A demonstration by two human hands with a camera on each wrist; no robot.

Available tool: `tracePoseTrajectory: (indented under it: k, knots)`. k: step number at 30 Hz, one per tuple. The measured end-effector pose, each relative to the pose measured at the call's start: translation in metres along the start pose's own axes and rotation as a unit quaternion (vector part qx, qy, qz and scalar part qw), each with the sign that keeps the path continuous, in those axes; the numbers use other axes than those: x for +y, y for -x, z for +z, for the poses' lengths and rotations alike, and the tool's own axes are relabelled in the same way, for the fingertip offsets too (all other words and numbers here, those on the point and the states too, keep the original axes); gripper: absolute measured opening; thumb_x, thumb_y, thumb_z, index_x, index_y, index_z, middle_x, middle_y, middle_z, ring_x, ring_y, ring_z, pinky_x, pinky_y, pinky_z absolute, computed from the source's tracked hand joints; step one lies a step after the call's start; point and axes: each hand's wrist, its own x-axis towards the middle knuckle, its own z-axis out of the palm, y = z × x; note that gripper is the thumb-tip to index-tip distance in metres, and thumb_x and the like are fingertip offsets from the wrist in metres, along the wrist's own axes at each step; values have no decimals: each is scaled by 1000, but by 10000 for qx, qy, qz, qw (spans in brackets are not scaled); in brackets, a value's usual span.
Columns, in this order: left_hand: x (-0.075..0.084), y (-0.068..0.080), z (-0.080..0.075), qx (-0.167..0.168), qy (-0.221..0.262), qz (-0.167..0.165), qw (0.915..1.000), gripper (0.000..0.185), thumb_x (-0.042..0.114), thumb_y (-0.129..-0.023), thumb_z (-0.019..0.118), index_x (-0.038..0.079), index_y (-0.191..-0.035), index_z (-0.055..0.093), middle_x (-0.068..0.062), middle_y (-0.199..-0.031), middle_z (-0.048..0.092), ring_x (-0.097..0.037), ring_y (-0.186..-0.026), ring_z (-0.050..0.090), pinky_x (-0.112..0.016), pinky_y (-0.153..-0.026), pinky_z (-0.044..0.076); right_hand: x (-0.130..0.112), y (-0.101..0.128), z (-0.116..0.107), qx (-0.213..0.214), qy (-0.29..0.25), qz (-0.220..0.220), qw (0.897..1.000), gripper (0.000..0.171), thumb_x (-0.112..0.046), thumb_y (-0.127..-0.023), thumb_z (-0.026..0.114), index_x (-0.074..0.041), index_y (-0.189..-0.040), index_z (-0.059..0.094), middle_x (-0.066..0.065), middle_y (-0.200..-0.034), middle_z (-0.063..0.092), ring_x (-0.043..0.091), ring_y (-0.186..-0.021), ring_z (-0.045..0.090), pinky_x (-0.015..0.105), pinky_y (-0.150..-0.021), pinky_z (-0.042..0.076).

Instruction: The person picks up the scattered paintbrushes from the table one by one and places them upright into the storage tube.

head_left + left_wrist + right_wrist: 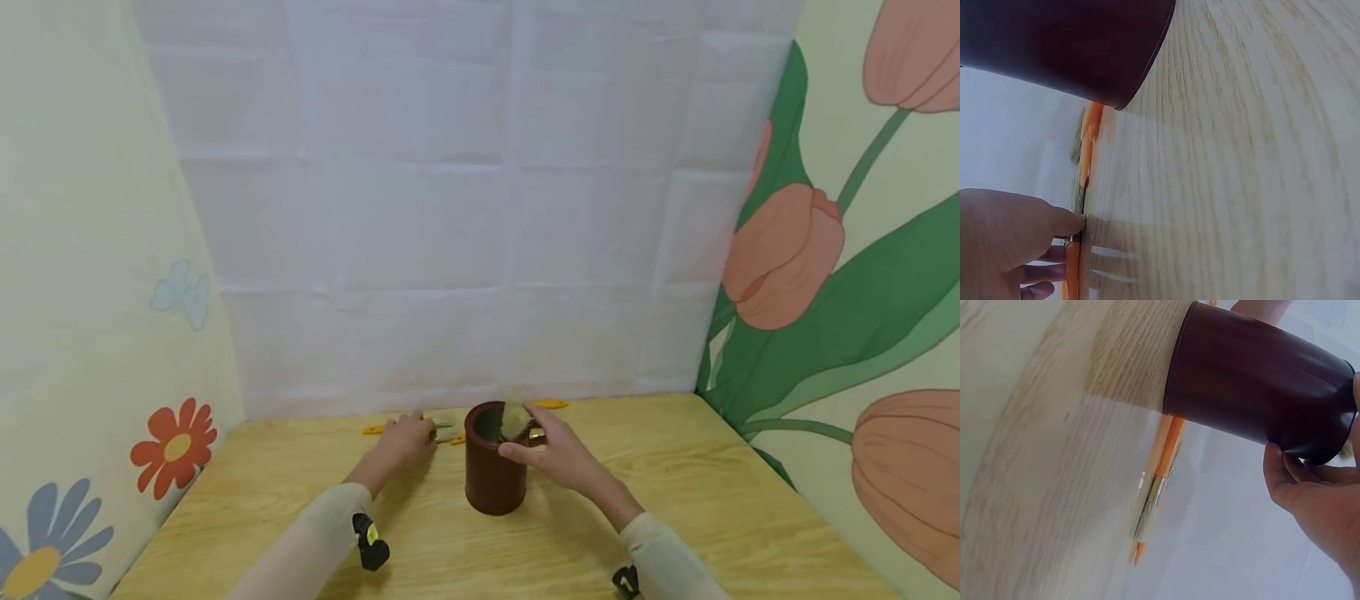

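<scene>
A dark red-brown cup [493,471] stands upright on the wooden table [712,500]. My right hand [558,454] is at the cup's rim and pinches a flat brush [514,418], whose pale bristles are over the cup's mouth. In the right wrist view the thumb [1279,469] touches the rim of the cup [1254,381]. My left hand [407,440] rests to the left of the cup on orange-handled brushes [372,430] lying on the table. In the left wrist view its thumb [1063,220] and fingers pinch one brush [1072,265] at the ferrule.
Another orange handle [551,404] lies behind the cup near the white back sheet [480,250]. More brushes [1157,478] lie beyond the cup in the right wrist view. Flower-printed panels [862,250] stand on both sides. Bare table stretches in front of the cup.
</scene>
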Motion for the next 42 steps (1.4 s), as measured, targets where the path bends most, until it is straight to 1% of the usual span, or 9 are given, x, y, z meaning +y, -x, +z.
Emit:
tracePoseTrajectory:
  k: [5,10,15,20,23,25,30,37,42]
  knots:
    - [-5,0,5,60,84,-95,9999,5,14,-93,74,13,-97,71,-3,-89,53,-30,-85,59,-54,-81,45,0,-1,2,-48,23,20,10000,94,-49,-92,74,0,-158,30,19,-154,40,34,-133,48,56,-101,44]
    - [-3,2,-1,6,158,-125,9998,5,14,-93,75,13,-97,71,-4,-90,55,-30,-83,60,-56,-78,47,0,-1,2,-106,-139,-48,9998,93,-47,-93,74,2,-158,29,20,-151,42,35,-129,51,55,-99,46]
    - [0,3,-6,-62,122,-149,9998,5,15,-94,75,13,-95,70,-3,-89,55,-28,-83,60,-55,-79,48,1,-2,2,-129,-251,-116,9995,89,-44,-94,75,1,-158,30,19,-147,47,33,-125,54,53,-97,48]
    - [0,4,-10,-4,60,-210,9998,5,15,-94,74,13,-94,70,-3,-88,55,-27,-82,60,-56,-80,48,2,-2,2,-122,-276,-149,9994,87,-41,-94,75,-1,-158,31,16,-143,50,29,-122,57,48,-96,49]
    - [-1,4,-13,85,50,-255,9996,7,17,-94,75,12,-93,70,-3,-86,54,-27,-80,59,-55,-77,48,1,-2,2,-119,-258,-112,9995,88,-43,-94,75,-1,-158,30,17,-145,48,30,-123,56,50,-97,49]
    - [-1,4,-14,214,34,-240,9995,9,18,-93,77,12,-92,70,-3,-84,54,-26,-78,59,-52,-74,49,1,-1,2,-123,-184,-65,9997,90,-45,-93,75,-2,-158,30,18,-148,45,31,-125,54,51,-97,48]
    - [-1,2,-17,696,94,-38,9975,10,19,-93,78,11,-96,72,-2,-85,55,-24,-76,59,-47,-66,50,0,1,2,-103,-86,-16,9999,92,-50,-93,73,-4,-159,29,17,-153,41,33,-129,51,54,-98,47]
    - [5,0,-25,1244,344,103,9916,16,16,-91,79,9,-104,73,-5,-90,59,-26,-79,62,-47,-65,52,0,2,2,-126,-121,-21,9998,93,-51,-92,73,-5,-160,29,15,-148,46,32,-126,53,54,-98,46]
    - [10,-2,-38,1693,686,174,9830,22,17,-92,79,5,-108,71,-7,-95,60,-24,-80,63,-43,-67,53,0,1,1,-101,-140,27,9998,93,-51,-92,73,-5,-160,28,16,-148,46,33,-126,53,56,-98,46]
